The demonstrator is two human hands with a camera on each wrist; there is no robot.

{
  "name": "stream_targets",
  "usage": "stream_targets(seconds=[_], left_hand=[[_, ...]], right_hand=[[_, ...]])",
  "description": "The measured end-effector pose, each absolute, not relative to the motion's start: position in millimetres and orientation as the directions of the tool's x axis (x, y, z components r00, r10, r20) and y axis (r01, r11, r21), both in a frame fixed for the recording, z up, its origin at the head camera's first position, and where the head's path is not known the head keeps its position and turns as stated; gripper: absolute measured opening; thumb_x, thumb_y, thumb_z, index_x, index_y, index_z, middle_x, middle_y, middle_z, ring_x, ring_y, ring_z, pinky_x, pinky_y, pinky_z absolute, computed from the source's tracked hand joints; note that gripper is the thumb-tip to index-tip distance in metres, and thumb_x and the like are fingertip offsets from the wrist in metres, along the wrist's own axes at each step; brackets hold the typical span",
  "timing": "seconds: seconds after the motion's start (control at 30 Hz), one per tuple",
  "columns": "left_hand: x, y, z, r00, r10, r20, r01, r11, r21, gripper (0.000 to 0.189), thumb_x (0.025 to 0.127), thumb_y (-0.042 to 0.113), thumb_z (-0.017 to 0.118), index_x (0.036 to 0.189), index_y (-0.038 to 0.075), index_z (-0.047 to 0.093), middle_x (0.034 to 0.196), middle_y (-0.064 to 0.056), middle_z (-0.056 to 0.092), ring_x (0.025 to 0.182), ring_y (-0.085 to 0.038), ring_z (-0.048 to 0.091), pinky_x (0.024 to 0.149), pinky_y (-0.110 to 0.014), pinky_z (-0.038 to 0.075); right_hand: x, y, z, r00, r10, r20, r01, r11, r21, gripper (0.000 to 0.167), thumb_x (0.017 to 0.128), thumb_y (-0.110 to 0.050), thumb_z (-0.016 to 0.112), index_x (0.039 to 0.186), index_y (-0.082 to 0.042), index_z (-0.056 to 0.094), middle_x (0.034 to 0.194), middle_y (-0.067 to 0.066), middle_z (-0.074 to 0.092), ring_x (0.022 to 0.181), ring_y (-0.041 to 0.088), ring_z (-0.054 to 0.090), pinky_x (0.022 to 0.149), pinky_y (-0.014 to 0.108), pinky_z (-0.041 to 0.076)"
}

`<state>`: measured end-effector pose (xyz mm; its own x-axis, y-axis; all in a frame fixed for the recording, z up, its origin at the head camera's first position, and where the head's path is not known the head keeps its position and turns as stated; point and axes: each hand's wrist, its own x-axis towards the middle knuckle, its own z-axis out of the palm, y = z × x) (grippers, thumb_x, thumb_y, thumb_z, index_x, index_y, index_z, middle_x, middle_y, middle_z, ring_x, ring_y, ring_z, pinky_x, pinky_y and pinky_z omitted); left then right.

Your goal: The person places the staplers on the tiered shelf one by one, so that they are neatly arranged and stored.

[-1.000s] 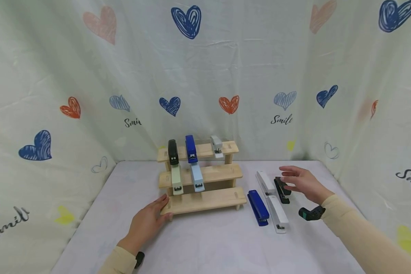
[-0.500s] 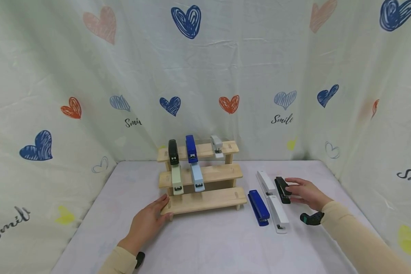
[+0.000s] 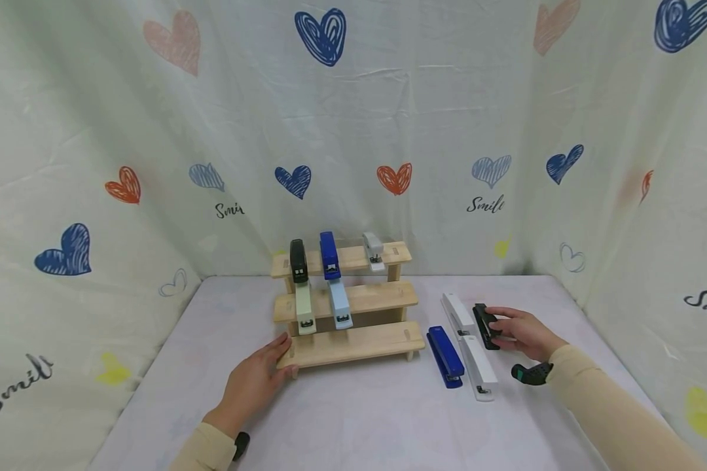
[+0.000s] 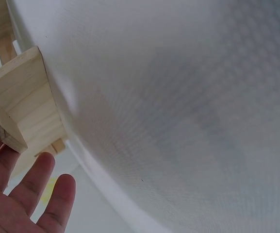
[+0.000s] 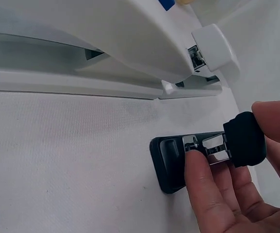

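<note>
At its left end, the bottom step of a three-tier wooden display stand point(image 3: 353, 344) is held by my left hand point(image 3: 254, 381); in the left wrist view some fingers point(image 4: 57, 199) extend past the board. My right hand point(image 3: 523, 332) holds a black stapler point(image 5: 168, 165) on the table, its fingers point(image 5: 200, 187) against the stapler's front and head. Left of it lie two white staplers point(image 3: 458, 315) end to end and a blue stapler point(image 3: 445, 358). The top step bears black point(image 3: 298, 261), blue point(image 3: 329, 255) and light grey point(image 3: 374, 251) staplers.
Pale green point(image 3: 304, 307) and light blue point(image 3: 340, 304) staplers sit on the middle step. A white cloth covers the table point(image 3: 365, 418). Behind it hangs a curtain point(image 3: 448, 118) printed with hearts.
My right hand has come down from above the black stapler and now grips it. My left hand and the stand have stayed put.
</note>
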<state>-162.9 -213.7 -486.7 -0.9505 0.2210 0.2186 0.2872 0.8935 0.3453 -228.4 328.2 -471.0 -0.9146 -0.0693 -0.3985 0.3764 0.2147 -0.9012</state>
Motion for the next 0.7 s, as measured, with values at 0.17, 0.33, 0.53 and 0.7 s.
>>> stream_targets(seconds=[0.17, 0.33, 0.53, 0.7], left_hand=[[-162.1, -212.9, -485.0, -0.949, 0.225, 0.22, 0.291, 0.896, 0.336, 0.062, 0.089, 0.035, 0.076, 0.141, 0.005, 0.057, 0.148, -0.005, 0.05, 0.127, -0.032, 0.054, 0.095, -0.05, 0.05], [-161.4, -212.3, -483.4, -0.95, 0.224, 0.217, 0.288, 0.896, 0.337, 0.062, 0.089, 0.035, 0.076, 0.141, 0.005, 0.057, 0.148, -0.005, 0.05, 0.127, -0.032, 0.054, 0.095, -0.05, 0.05], [-161.2, -212.4, -483.3, -0.951, 0.222, 0.216, 0.286, 0.896, 0.339, 0.062, 0.089, 0.034, 0.076, 0.14, 0.005, 0.058, 0.148, -0.005, 0.05, 0.127, -0.032, 0.055, 0.095, -0.051, 0.05], [-161.4, -212.4, -483.1, -0.952, 0.22, 0.213, 0.283, 0.898, 0.336, 0.062, 0.089, 0.035, 0.076, 0.14, 0.005, 0.058, 0.148, -0.005, 0.05, 0.127, -0.032, 0.054, 0.095, -0.051, 0.049]], right_hand=[[-228.5, 328.9, -473.4, -0.924, -0.072, -0.375, 0.355, 0.203, -0.913, 0.059, 0.1, -0.003, 0.052, 0.154, 0.005, 0.028, 0.154, 0.037, 0.015, 0.126, 0.041, 0.046, 0.097, 0.044, 0.05], [-228.0, 328.7, -473.8, -0.923, -0.065, -0.38, 0.362, 0.189, -0.913, 0.062, 0.1, -0.004, 0.054, 0.154, 0.005, 0.027, 0.155, 0.037, 0.012, 0.129, 0.043, 0.041, 0.098, 0.043, 0.05], [-226.8, 328.0, -474.5, -0.919, -0.058, -0.389, 0.375, 0.169, -0.911, 0.061, 0.1, -0.004, 0.053, 0.155, 0.004, 0.026, 0.155, 0.035, 0.013, 0.126, 0.04, 0.042, 0.098, 0.042, 0.05], [-227.6, 329.0, -475.6, -0.92, -0.057, -0.387, 0.374, 0.159, -0.914, 0.062, 0.099, -0.004, 0.054, 0.154, 0.004, 0.027, 0.154, 0.035, 0.013, 0.125, 0.039, 0.043, 0.098, 0.042, 0.05]])
